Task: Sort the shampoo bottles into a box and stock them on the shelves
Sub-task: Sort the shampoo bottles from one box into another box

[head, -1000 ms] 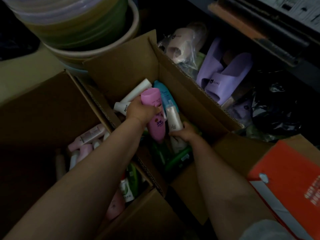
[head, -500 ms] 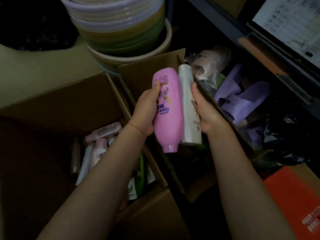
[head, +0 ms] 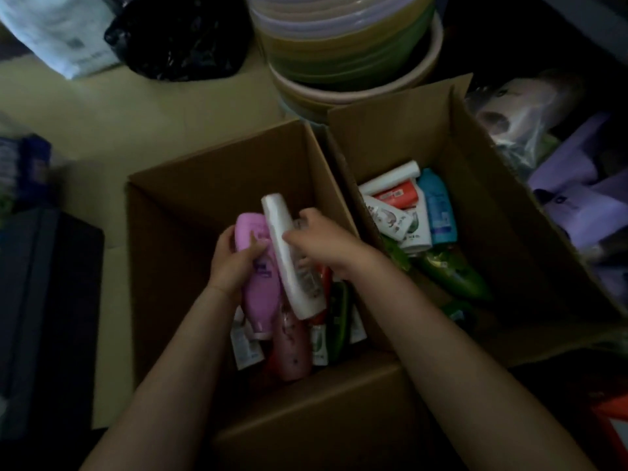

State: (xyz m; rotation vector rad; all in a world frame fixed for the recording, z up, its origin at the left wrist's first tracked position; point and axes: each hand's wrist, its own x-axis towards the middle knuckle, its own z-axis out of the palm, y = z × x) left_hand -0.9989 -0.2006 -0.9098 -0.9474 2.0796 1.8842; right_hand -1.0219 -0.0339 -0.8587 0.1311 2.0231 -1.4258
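Dim shop stockroom: cartons of bottles (head: 438, 212), stacked basins (head: 350, 45), bagged goods (head: 523, 120).

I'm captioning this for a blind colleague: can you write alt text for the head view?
A left hand grips a pink bottle and a right hand a white bottle over the left box of bottles. Beside it stands the right box, also holding bottles.

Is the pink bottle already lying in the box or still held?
Held: the left hand grips the pink bottle above the left box.
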